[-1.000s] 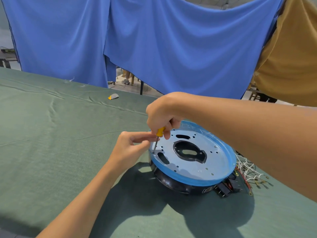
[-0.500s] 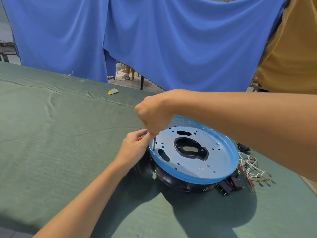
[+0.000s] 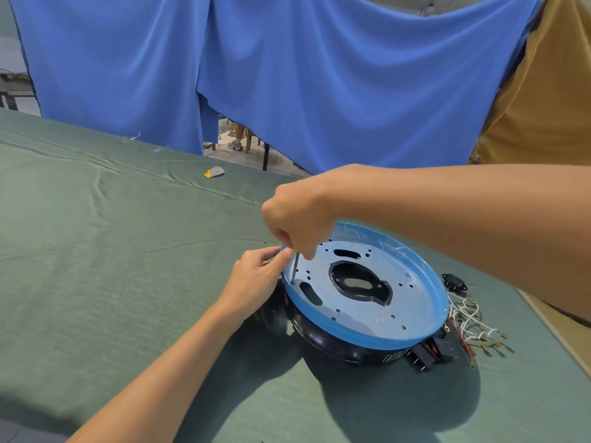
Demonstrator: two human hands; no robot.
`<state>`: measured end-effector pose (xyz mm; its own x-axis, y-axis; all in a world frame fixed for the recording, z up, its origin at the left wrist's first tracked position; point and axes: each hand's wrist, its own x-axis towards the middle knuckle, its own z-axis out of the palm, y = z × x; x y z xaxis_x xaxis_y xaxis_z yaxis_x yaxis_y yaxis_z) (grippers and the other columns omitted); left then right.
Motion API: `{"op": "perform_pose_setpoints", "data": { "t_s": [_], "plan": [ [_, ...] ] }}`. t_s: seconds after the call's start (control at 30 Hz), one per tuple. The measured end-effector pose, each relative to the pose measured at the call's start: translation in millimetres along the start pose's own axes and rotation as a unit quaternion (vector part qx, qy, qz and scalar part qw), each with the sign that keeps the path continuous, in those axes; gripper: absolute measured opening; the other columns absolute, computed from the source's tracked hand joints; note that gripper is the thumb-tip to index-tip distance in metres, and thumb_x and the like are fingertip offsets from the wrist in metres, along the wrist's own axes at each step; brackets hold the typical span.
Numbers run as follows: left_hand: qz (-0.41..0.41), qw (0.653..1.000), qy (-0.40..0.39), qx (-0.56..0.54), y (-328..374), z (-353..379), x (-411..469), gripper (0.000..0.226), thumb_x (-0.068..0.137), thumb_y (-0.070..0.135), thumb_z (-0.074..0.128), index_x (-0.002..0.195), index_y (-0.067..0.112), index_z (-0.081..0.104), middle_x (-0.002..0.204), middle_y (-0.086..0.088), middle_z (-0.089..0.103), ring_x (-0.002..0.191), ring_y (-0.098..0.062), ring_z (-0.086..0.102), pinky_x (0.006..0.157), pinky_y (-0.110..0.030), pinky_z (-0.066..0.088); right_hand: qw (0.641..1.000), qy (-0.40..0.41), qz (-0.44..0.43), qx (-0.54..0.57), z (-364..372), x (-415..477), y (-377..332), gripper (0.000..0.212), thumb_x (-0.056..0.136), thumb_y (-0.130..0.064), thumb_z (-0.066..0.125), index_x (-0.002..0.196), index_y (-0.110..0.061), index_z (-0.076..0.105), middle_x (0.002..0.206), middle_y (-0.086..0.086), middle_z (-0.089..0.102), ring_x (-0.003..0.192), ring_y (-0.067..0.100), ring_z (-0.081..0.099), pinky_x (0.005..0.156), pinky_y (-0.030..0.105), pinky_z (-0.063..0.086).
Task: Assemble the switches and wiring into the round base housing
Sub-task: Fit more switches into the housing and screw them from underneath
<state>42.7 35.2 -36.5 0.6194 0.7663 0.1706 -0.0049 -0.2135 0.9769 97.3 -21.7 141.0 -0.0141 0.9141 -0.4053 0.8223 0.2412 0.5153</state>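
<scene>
Right hand [image 3: 297, 215] grip on screwdriver [image 3: 295, 266]; blue-rimmed housing [image 3: 409, 302]

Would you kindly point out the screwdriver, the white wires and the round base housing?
screwdriver [image 3: 295, 266], head view, on its metal shaft
white wires [image 3: 469, 315], head view, middle of the loose bundle
round base housing [image 3: 358, 314], head view, on its flat metal plate
</scene>
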Motion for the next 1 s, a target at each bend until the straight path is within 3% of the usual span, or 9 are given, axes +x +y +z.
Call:
{"op": "perform_pose_setpoints", "data": {
  "t_s": [0.07,0.17,0.33,0.47,0.53,0.63,0.73,0.87,1.0],
  "plan": [
    [0.003,1.000,0.003,0.003,0,0,0,0.034,0.081,0.048,0.050,0.093,0.032,0.078,0.092,0.011,0.076,0.097,-0.011,0.070,0.095,-0.045,0.053,0.998,0.036,-0.038,-0.035,3,-4,4,0.019,0.080,-0.021,0.075,0.068,-0.020,0.060,0.056,-0.008,0.053,0.051,0.004,0.046,0.031,0.009,0.032],
    [0.009,1.000,0.003,0.011,2,0,0,0.035,0.082,0.048,0.050,0.092,0.029,0.078,0.091,0.009,0.076,0.096,-0.013,0.070,0.093,-0.046,0.054,0.998,0.021,-0.052,-0.011,7,-4,11,0.036,0.083,-0.019,0.071,0.052,-0.023,0.052,0.052,-0.007,0.056,0.055,0.010,0.055,0.039,0.013,0.035],
    [0.016,1.000,0.014,0.022,1,1,-1,0.036,0.085,0.049,0.050,0.094,0.029,0.078,0.090,0.009,0.076,0.095,-0.016,0.070,0.092,-0.048,0.054,0.991,-0.030,0.032,0.129,14,-1,15,0.026,0.083,-0.022,0.070,0.059,-0.017,0.062,0.045,-0.008,0.061,0.057,0.014,0.056,0.050,0.020,0.044],
    [0.025,0.999,0.017,0.026,1,1,-3,0.033,0.090,0.047,0.050,0.095,0.029,0.078,0.090,0.004,0.077,0.095,-0.023,0.070,0.091,-0.051,0.053,0.914,-0.125,0.171,0.347,16,6,22,0.016,0.090,-0.016,0.065,0.083,-0.002,0.068,0.060,0.005,0.059,0.036,0.013,0.027,0.036,0.018,0.025],
    [0.027,0.999,0.015,0.036,1,1,-3,0.030,0.095,0.044,0.051,0.094,0.030,0.077,0.091,0.001,0.076,0.096,-0.026,0.069,0.090,-0.053,0.053,0.873,-0.152,0.211,0.413,16,10,24,0.014,0.093,-0.011,0.060,0.092,0.002,0.065,0.063,0.010,0.061,0.035,0.011,0.022,0.034,0.017,0.021],
    [0.026,0.998,0.021,0.050,2,1,-4,0.029,0.099,0.040,0.051,0.090,0.033,0.077,0.088,0.005,0.076,0.093,-0.024,0.070,0.089,-0.053,0.053,0.845,-0.187,0.222,0.450,15,7,26,0.019,0.096,-0.013,0.055,0.088,0.003,0.062,0.063,0.013,0.065,0.034,0.009,0.021,0.033,0.016,0.019],
    [0.030,0.998,0.019,0.047,3,2,-4,0.028,0.096,0.041,0.051,0.092,0.034,0.077,0.088,0.006,0.077,0.093,-0.023,0.071,0.089,-0.052,0.053,0.838,-0.212,0.228,0.448,15,7,28,0.028,0.099,-0.016,0.052,0.084,0.006,0.060,0.064,0.014,0.065,0.033,0.009,0.023,0.032,0.017,0.019],
    [0.030,0.999,0.014,0.037,3,2,-6,0.030,0.092,0.044,0.049,0.092,0.034,0.077,0.089,0.006,0.076,0.093,-0.023,0.070,0.090,-0.052,0.054,0.843,-0.216,0.241,0.429,11,12,22,0.027,0.102,-0.018,0.045,0.104,0.008,0.055,0.066,0.016,0.066,0.034,0.009,0.021,0.032,0.016,0.018],
    [0.009,1.000,0.003,0.012,5,-1,-3,0.025,0.094,0.030,0.054,0.090,0.031,0.078,0.088,0.002,0.077,0.089,-0.023,0.072,0.081,-0.041,0.058,0.865,-0.207,0.218,0.402,12,1,29,0.036,0.103,-0.022,0.044,0.095,0.008,0.062,0.058,0.010,0.060,0.032,0.012,0.024,0.033,0.016,0.020]
  ]
}}
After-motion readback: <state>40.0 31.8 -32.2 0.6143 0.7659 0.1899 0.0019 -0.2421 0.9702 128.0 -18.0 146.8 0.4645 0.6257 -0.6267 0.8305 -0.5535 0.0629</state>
